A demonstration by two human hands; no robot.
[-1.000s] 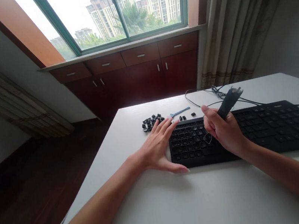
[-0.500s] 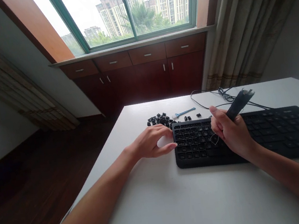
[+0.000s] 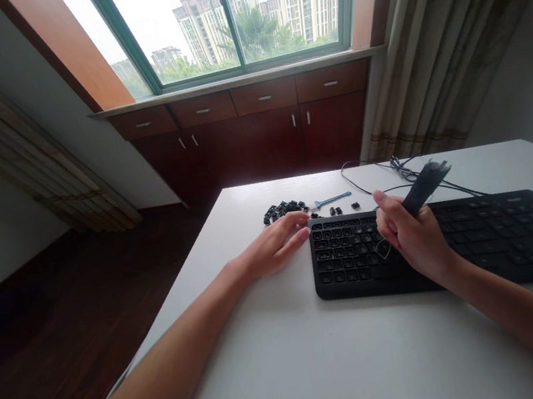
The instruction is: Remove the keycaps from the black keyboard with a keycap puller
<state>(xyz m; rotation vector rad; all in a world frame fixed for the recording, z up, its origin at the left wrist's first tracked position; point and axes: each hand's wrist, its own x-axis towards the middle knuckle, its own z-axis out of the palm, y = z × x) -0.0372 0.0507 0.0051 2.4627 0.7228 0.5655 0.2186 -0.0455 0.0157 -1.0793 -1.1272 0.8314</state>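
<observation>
Hands: left (image 3: 274,249) half-open beside one keyboard (image 3: 498,237), right (image 3: 415,242) tight around one black tool (image 3: 425,186).

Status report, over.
Left grip empty beside flat black keyboard. Right grip shut on black wire-loop tool above keys. Loose black keycaps piled beyond left grip.

Daylight comes through a green-framed window (image 3: 238,22) above dark wooden cabinets (image 3: 257,140). Beige curtains (image 3: 433,38) hang right; dark wood floor (image 3: 64,326) lies beside the white surface (image 3: 323,366).
</observation>
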